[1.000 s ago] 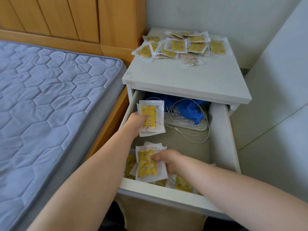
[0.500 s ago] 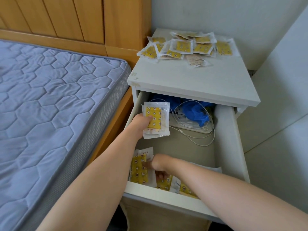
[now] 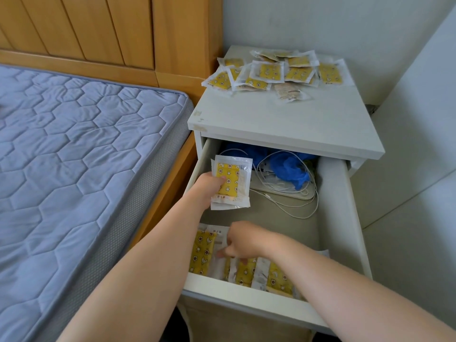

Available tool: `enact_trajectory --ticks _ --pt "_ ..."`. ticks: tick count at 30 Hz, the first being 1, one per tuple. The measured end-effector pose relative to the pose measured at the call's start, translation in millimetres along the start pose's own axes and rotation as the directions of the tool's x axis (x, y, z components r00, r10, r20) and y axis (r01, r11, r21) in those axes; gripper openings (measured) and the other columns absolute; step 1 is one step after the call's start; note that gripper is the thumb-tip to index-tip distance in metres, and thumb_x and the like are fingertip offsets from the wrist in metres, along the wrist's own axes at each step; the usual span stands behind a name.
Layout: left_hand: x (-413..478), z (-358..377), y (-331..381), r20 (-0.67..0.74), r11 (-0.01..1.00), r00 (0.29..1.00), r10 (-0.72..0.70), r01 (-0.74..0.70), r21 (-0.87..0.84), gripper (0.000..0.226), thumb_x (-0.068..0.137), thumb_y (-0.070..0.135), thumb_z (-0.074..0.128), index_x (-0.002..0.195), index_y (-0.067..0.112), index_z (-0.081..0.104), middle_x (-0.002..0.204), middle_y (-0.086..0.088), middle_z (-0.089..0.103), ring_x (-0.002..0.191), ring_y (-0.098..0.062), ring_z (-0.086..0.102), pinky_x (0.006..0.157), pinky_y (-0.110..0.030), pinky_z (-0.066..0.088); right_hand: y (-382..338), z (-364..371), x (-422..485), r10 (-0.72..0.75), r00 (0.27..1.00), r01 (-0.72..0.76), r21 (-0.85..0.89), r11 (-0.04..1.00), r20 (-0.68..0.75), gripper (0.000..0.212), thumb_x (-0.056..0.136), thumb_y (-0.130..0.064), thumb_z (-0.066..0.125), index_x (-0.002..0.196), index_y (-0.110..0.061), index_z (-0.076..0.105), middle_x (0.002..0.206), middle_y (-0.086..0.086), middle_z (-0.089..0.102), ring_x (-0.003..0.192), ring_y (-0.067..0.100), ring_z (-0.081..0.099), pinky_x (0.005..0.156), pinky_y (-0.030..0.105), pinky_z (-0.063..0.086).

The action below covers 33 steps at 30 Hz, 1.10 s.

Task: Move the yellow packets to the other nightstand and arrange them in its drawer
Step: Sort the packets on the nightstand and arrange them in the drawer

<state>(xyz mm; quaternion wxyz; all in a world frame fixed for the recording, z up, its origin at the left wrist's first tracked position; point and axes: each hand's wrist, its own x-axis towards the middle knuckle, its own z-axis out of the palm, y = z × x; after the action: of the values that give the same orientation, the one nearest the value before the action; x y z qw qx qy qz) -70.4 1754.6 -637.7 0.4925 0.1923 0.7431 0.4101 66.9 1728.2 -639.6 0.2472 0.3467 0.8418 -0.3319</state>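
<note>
**A:** Where is the left hand (image 3: 212,184) now?

**B:** Over the drawer (image 3: 246,297), toward its 10 o'clock side, the same as a second ago. Thumb and fingers are closed round a small stack of yellow packets (image 3: 232,180), which it holds upright above the drawer floor.

**A:** And the right hand (image 3: 241,243)?

**B:** That one has changed. A second ago it held one packet lifted over the near end. Now it is down at the drawer's 7 o'clock corner with no packet raised. Its bent fingertips (image 3: 223,254) are on the row of yellow packets (image 3: 246,270) lying there.

**A:** Is it pinching one?

**B:** I cannot tell, because the hand is blurred. The fingers curl downward and touch the white edge of the leftmost packet, and that is all that is plain.

**A:** How does the row lie?

**B:** The packets lie side by side along the drawer's front wall, from 7 o'clock to about 5 o'clock, and overlap slightly. The right forearm covers the right end.

**A:** Where are the rest of the packets?

**B:** A loose pile of yellow packets (image 3: 271,71) stays on top of the nightstand (image 3: 283,124), at its 12 o'clock edge by the wall, unchanged.

**A:** Is anything else in the drawer?

**B:** There is a blue bundle (image 3: 288,169) at 1 o'clock and a white cable (image 3: 283,187) looped beside it. Both are well apart from the row. The mattress (image 3: 74,169) lies at 9 o'clock of the nightstand.
</note>
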Motion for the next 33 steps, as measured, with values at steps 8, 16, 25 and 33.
enact_trajectory --ticks 8,16,25,33 --pt "-7 6 -2 0.321 0.929 0.946 0.050 -0.161 0.332 0.028 0.098 0.018 0.053 0.124 0.011 0.056 0.114 -0.006 0.067 0.104 -0.022 0.065 0.092 -0.039 0.052 74 -53 -6 0.250 0.599 0.085 0.371 0.925 -0.761 0.027 0.091 -0.028 0.059 0.115 -0.016 0.059 0.113 0.000 0.058 0.106 0.017 0.055 0.086 0.029 0.046" --pt "-16 11 -1 0.562 0.858 0.826 -0.048 -0.254 0.447 0.030 0.096 0.010 0.054 0.125 0.017 0.053 0.116 -0.004 0.066 0.105 -0.020 0.065 0.086 -0.033 0.055 83 -49 -2 0.190 0.844 0.157 0.570 0.806 -0.501 0.004 0.084 -0.015 0.070 0.087 -0.015 0.067 0.089 0.003 0.073 0.075 0.007 0.066 0.063 0.018 0.047" --pt "-10 6 -2 0.600 0.829 0.794 -0.094 -0.271 0.489 0.032 0.097 0.020 0.054 0.128 0.016 0.053 0.117 -0.001 0.067 0.106 -0.016 0.065 0.093 -0.034 0.052 87 -49 0 0.226 0.835 0.138 0.589 0.796 -0.502 0.019 0.083 -0.009 0.070 0.069 -0.016 0.059 0.068 0.000 0.066 0.061 0.007 0.060 0.055 0.017 0.041" --pt "-7 1 -16 0.412 0.236 0.885 -0.219 -0.362 0.902 0.061 0.087 0.006 0.061 0.143 0.021 0.041 0.143 -0.004 0.046 0.128 -0.025 0.047 0.103 -0.037 0.044 95 -34 10 0.260 0.933 -0.132 0.431 0.892 -0.251 0.006 0.084 -0.022 0.070 0.086 -0.017 0.067 0.080 -0.003 0.064 0.075 0.012 0.059 0.066 0.025 0.046"
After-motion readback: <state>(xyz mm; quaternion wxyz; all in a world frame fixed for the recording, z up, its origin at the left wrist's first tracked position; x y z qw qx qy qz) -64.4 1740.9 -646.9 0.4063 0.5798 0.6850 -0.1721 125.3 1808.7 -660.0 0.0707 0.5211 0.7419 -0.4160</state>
